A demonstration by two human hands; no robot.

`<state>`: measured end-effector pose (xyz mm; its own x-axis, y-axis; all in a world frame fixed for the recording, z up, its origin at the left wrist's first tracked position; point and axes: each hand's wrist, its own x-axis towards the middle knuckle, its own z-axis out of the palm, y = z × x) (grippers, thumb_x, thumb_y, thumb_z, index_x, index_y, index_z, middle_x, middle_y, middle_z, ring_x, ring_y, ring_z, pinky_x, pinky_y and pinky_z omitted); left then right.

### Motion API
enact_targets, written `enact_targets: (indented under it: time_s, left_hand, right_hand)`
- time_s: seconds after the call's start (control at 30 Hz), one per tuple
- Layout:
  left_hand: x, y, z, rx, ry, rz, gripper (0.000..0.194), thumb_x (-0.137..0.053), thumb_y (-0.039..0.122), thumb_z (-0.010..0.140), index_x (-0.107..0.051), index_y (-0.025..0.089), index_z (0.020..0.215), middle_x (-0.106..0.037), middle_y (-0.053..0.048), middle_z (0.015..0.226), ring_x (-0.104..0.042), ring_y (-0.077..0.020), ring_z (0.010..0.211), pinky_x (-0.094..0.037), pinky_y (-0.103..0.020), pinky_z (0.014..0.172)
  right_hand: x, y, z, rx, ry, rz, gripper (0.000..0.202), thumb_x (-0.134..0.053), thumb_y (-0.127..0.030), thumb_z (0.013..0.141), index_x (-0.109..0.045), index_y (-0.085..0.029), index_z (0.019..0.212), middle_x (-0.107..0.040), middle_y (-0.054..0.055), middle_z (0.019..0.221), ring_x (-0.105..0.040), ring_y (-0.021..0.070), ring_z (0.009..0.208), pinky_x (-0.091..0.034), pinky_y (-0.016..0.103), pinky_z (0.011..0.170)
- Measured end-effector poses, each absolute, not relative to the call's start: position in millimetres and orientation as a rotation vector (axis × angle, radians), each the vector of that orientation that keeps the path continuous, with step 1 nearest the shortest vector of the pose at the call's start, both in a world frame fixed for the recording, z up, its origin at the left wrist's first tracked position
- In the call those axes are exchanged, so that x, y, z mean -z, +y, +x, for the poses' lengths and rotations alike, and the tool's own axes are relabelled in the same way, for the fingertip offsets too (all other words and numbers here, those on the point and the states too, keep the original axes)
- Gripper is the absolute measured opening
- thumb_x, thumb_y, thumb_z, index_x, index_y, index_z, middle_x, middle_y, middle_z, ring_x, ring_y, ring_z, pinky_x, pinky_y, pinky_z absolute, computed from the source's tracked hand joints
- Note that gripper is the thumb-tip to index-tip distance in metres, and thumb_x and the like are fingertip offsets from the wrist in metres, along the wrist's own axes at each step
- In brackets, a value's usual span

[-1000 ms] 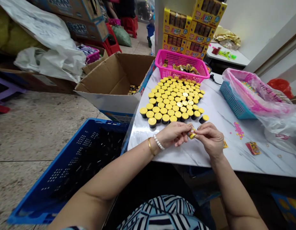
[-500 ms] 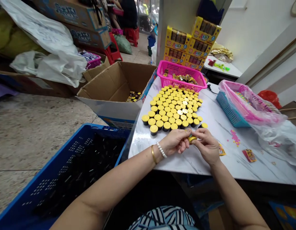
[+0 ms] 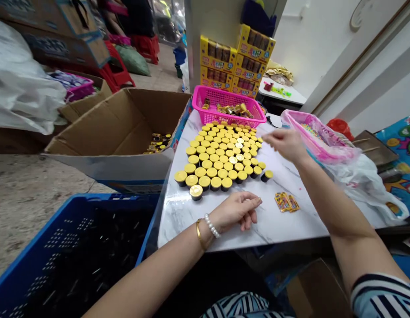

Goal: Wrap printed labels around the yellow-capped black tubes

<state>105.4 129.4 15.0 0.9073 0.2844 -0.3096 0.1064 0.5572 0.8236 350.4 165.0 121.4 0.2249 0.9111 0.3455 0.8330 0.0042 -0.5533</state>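
Observation:
My left hand point(image 3: 238, 210) rests low over the white marbled table, wearing a pearl bracelet and a gold bangle. Its fingers are curled in, with the thumb along the forefinger, and nothing shows between them. Further out, my right hand point(image 3: 287, 143) reaches to the right edge of the group of yellow-lidded little cups point(image 3: 221, 152). Its fingers are bent together and slightly blurred; whatever they hold is hidden. One yellow-lidded cup point(image 3: 266, 176) stands slightly apart, between my hands. Small printed orange cards point(image 3: 286, 202) lie right of my left hand.
Behind the cups sits a pink basket point(image 3: 205, 115) of small wrapped pieces, with yellow boxes point(image 3: 216, 57) stacked beyond. A plastic-lined basket point(image 3: 320, 141) stands at right. Left of the table are an open carton point(image 3: 102, 128) and a blue crate point(image 3: 72, 201) of black pieces.
My hands, together on a small yellow-lidded piece before, are now apart. My right hand has moved forward to the cups' far right side. The piece no longer shows; the view has turned right.

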Motion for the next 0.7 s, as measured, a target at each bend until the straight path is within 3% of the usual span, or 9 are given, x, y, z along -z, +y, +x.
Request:
enact_targets:
  time_s: [0.07, 0.2, 0.3, 0.4, 0.53, 0.63, 0.7]
  left_hand:
    - [-16.4, 128.3, 104.9, -0.083, 0.401, 1.003, 0.046, -0.073, 0.055, 0.086, -0.061, 0.013, 0.103, -0.067, -0.002, 0.061, -0.054, -0.0083, 0.038, -0.038, -0.015, 0.034]
    - [-15.0, 125.5, 106.9, -0.067, 0.396, 1.026, 0.046, -0.075, 0.056, 0.083, -0.064, 0.013, 0.095, -0.065, -0.001, 0.061, -0.054, -0.0071, 0.039, -0.036, -0.015, 0.036]
    - [-12.0, 124.4, 110.3, -0.093, 0.419, 1.057, 0.044, -0.076, 0.053, 0.082, -0.065, 0.013, 0.094, -0.065, -0.001, 0.062, -0.053, -0.0070, 0.040, -0.037, -0.016, 0.037]
    - [-11.2, 123.0, 114.1, -0.176, 0.499, 1.130, 0.044, -0.075, 0.054, 0.082, -0.065, 0.013, 0.093, -0.065, -0.002, 0.066, -0.055, -0.0080, 0.044, -0.039, -0.017, 0.037]
    - [-13.8, 118.2, 118.1, -0.385, 0.562, 1.264, 0.046, -0.078, 0.055, 0.078, -0.068, 0.013, 0.092, -0.067, -0.006, 0.081, -0.060, -0.0114, 0.060, -0.043, -0.019, 0.044]
    - [-13.5, 114.8, 114.5, -0.505, 0.535, 1.320, 0.039, -0.078, 0.050, 0.079, -0.070, 0.013, 0.088, -0.064, -0.002, 0.075, -0.056, -0.0109, 0.063, -0.045, -0.021, 0.053]
    - [-10.4, 114.2, 106.2, -0.557, 0.577, 1.351, 0.034, -0.076, 0.047, 0.081, -0.070, 0.013, 0.080, -0.060, 0.000, 0.067, -0.051, -0.0099, 0.060, -0.042, -0.021, 0.056]
  right_hand:
    - [-91.5, 102.2, 349.6, -0.105, -1.672, -1.907, 0.009, -0.082, -0.024, 0.082, -0.083, -0.016, 0.081, -0.072, 0.002, 0.075, -0.059, 0.0112, 0.070, -0.045, 0.025, 0.068]
    - [-18.0, -3.1, 359.5, 0.046, -1.674, -2.086, 0.009, -0.080, -0.028, 0.084, -0.084, -0.024, 0.091, -0.070, 0.004, 0.076, -0.061, 0.0197, 0.073, -0.046, 0.034, 0.070]
    - [17.3, -28.0, 364.4, 0.102, -1.597, -2.074, 0.009, -0.075, -0.029, 0.089, -0.082, -0.024, 0.089, -0.070, 0.005, 0.077, -0.062, 0.0219, 0.078, -0.049, 0.037, 0.073]
    - [20.2, -19.9, 352.2, 0.224, -1.598, -1.948, 0.009, -0.075, -0.026, 0.090, -0.080, -0.023, 0.084, -0.068, 0.004, 0.074, -0.060, 0.0216, 0.079, -0.049, 0.038, 0.077]
    - [0.2, -3.5, 308.2, 0.346, -1.536, -1.705, 0.013, -0.078, -0.025, 0.088, -0.082, -0.030, 0.099, -0.063, 0.004, 0.084, -0.059, 0.0200, 0.084, -0.050, 0.037, 0.078]
    - [-8.3, 3.7, 277.4, 0.174, -1.482, -1.590, 0.026, -0.078, -0.025, 0.088, -0.079, -0.033, 0.112, -0.061, 0.003, 0.093, -0.061, 0.0186, 0.086, -0.052, 0.037, 0.081]
    - [-8.3, 8.1, 266.5, -0.123, -1.366, -1.553, 0.040, -0.078, -0.029, 0.086, -0.071, -0.031, 0.126, -0.064, 0.004, 0.101, -0.064, 0.0182, 0.087, -0.055, 0.036, 0.081]
